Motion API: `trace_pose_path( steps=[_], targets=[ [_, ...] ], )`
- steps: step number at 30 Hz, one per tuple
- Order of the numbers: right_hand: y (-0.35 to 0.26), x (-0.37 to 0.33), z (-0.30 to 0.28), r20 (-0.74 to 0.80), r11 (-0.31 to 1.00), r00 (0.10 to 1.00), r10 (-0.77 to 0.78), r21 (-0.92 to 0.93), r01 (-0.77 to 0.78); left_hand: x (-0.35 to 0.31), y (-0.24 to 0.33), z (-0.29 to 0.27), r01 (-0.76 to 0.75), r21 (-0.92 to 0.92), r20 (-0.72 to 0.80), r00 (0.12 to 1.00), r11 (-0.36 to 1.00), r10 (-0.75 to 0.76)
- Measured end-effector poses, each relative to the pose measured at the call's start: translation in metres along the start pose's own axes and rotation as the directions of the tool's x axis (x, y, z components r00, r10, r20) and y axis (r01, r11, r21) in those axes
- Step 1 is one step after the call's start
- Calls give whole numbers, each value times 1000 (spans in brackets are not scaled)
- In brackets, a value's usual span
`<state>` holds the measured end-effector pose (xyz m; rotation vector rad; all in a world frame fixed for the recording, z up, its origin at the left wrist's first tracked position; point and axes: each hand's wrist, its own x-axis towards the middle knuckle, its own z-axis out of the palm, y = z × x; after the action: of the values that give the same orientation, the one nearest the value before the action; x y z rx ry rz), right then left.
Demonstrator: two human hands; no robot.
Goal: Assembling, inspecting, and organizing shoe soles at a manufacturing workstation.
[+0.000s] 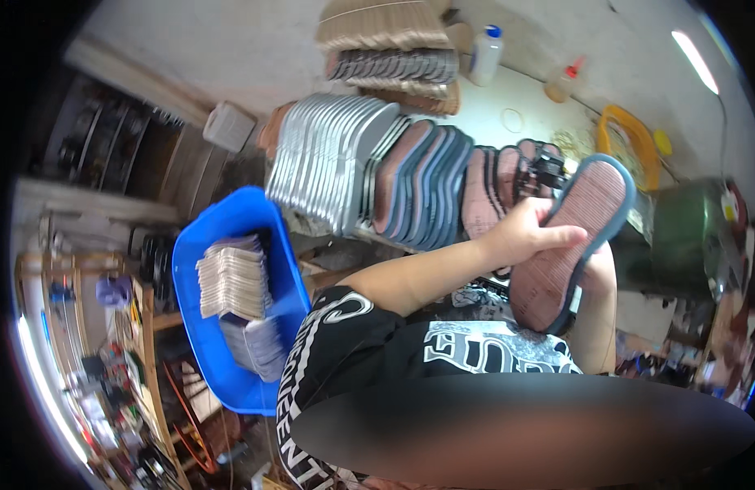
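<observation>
Head view: pink, blue-edged sole (599,189) in the grip of 2 hands (528,235), near a row of soles (426,188).

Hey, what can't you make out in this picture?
All in the head view:
- Right hand: fingertips hidden behind the held sole.
- Held sole: underside turned away.
- Blue bin: part of its floor covered by stacked soles.
- Lower edge: a blurred oval hides what's beneath.

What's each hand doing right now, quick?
Left hand: closed on the pink sole, thumb on top.
Right hand: at the sole's edge; fingers mostly hidden, so its grip can't be told.
</observation>
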<state>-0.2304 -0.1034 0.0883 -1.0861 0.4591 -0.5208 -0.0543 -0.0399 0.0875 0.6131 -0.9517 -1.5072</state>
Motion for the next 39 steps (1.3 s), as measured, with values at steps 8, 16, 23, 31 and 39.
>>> trace_pose_path(
  steps=[8, 16, 23, 31, 39],
  targets=[
    [-5, 7, -4, 117, 997, 993, 27, -82, -17, 0, 8, 4, 122, -133, -4, 992, 984, -124],
    [-36, -3, 12, -50, 930, 998, 26, -366, -43, 7, 4, -4, -29, 234, -210, 974, 972, 79],
    [-17, 4, 10, -124, 891, 986, -114, -453, 46, 27, 15, -1, 22, 670, -307, 919, 742, 249],
    [11, 15, 9, -259, 974, 966, 1, -218, -59, 92, 33, -54, 172, 962, -244, 890, 210, 386],
    [3, 9, 11, -391, 998, 920, -26, 36, 43, 123, 17, -52, 357, 901, -408, 891, 246, 200]
  ],
)
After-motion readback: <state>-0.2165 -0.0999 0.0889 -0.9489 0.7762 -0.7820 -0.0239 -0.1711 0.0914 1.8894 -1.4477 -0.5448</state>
